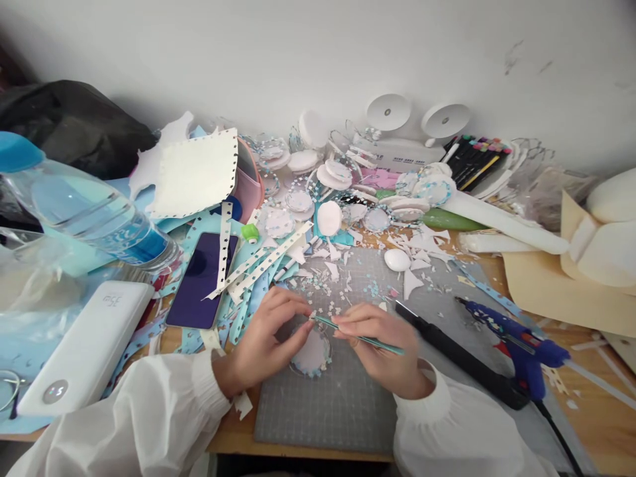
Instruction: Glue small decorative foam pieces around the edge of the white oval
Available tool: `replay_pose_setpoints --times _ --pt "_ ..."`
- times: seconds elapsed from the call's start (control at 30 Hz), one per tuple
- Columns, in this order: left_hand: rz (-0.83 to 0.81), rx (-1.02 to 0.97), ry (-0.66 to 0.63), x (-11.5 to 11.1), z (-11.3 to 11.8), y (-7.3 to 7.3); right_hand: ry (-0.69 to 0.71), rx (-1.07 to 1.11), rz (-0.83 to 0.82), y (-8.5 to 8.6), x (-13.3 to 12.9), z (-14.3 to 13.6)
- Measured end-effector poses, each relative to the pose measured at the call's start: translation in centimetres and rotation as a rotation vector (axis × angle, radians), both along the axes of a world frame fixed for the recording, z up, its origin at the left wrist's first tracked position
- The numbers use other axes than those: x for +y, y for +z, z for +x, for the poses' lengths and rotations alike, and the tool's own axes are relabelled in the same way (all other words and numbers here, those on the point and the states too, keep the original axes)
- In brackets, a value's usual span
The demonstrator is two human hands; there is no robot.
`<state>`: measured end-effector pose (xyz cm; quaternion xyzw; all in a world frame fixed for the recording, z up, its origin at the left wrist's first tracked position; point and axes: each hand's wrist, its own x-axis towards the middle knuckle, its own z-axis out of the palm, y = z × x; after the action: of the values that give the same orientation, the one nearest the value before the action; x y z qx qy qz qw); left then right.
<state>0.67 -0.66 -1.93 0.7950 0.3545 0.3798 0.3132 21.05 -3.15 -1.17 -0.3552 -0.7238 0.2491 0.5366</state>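
Note:
My right hand (380, 341) is closed around thin teal tweezers (382, 345), whose tip points left. My left hand (273, 338) pinches at that tip, its thumb and index finger nearly together; a tiny pale piece (313, 315) shows there, too small to make out fully. Just below the fingertips lies a round white disc (311, 351) edged with small blue and white bits, on the grey cutting mat (332, 411). Small star-like scraps (325, 306) are scattered on the mat beyond my hands.
A phone (199, 281), white power bank (87, 348) and water bottle (94, 205) are at left. A black-handled tool (467, 358) and blue glue gun (521, 341) lie at right. Decorated discs (335, 173), paper strips (273, 262) and markers (479, 162) crowd the back.

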Motion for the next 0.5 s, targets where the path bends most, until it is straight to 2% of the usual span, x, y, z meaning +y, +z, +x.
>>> replay_pose_setpoints --times 0.2,0.5 --pt "-0.065 -0.042 0.000 0.09 0.01 0.15 -0.021 0.050 -0.050 -0.06 -0.20 -0.14" --pt "-0.195 -0.161 -0.015 0.07 0.24 0.91 -0.070 0.244 -0.284 -0.05 -0.32 -0.29"
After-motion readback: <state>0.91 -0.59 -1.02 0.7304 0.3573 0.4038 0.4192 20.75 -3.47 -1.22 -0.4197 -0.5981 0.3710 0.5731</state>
